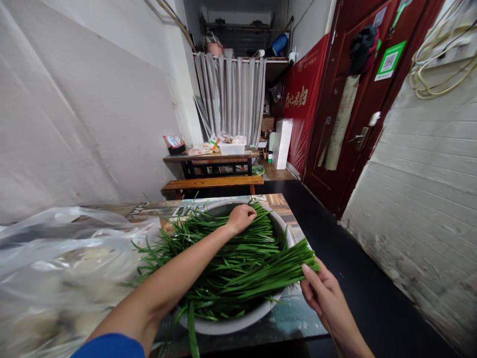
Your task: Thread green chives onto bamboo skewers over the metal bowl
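A wide metal basin (238,325) stands on the table, heaped with long green garlic chives (223,258). My right hand (324,291) is closed around the cut ends of a bunch of chives (276,263) at the basin's right rim; the leaves trail back over the heap. Reaching across the pile, my left hand (241,218) is near the far rim, over the chive ends. Its fingers are drawn together in a pinch, and whatever lies between the fingertips is too small to make out. Some leaves hang over the basin's near rim.
Clear plastic bags (74,278) with pale contents lie left of the basin on the patterned table (305,318). Beyond it are a wooden bench (214,183) and another table carrying a white container (231,148). A dark red door (335,124) is at the right.
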The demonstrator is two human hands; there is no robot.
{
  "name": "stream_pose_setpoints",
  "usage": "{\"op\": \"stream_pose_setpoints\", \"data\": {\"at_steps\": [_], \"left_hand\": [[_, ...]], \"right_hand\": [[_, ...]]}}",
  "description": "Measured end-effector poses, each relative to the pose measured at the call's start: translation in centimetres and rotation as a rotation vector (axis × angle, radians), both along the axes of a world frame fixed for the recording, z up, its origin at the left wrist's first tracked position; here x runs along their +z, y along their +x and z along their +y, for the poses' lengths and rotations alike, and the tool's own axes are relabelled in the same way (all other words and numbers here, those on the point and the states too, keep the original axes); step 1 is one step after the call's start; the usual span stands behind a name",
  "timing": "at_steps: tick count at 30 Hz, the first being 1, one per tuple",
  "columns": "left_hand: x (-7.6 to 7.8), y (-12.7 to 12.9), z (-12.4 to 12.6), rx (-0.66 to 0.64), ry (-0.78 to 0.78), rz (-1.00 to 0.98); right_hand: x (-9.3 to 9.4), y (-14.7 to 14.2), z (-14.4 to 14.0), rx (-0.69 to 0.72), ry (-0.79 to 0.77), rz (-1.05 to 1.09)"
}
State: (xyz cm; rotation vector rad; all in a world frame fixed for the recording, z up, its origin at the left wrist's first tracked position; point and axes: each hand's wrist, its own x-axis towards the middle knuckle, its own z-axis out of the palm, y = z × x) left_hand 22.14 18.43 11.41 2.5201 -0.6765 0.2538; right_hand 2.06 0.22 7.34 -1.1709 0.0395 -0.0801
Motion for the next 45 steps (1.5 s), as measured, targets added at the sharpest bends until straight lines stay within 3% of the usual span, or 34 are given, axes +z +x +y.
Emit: {"op": "stream_pose_setpoints", "data": {"at_steps": [6, 10, 15, 33, 40, 45], "left_hand": [[1.8, -6.0, -3.1, -0.209, -0.466, 0.517], [2.5, -8.6, -4.3, -0.209, -0.581, 0.598], [2.7, -9.3, -5.1, -0.201, -0.654, 0.644], [2.2, -9.4, -5.2, -0.221, -0.611, 0.568], [1.9, -9.9, -5.1, -0.258, -0.47, 0.36], [1.4, -11.4, -4.3, -0.394, -0.305, 0.309]], "right_hand": [[0.6, 0.4, 0.0, 0.047, 0.005, -0.045], [0.7, 0.4, -0.1, 0.041, -0.001, -0.07], [0.7, 0.1, -0.1, 0.052, -0.001, -0.071], [0.2, 0.1, -0.2, 0.049, 0.023, -0.063], [0.3, 0.3, 0.1, 0.029, 0.035, -0.054], [-0.2, 0.2, 0.3, 0.029, 0.053, -0.06]]}}
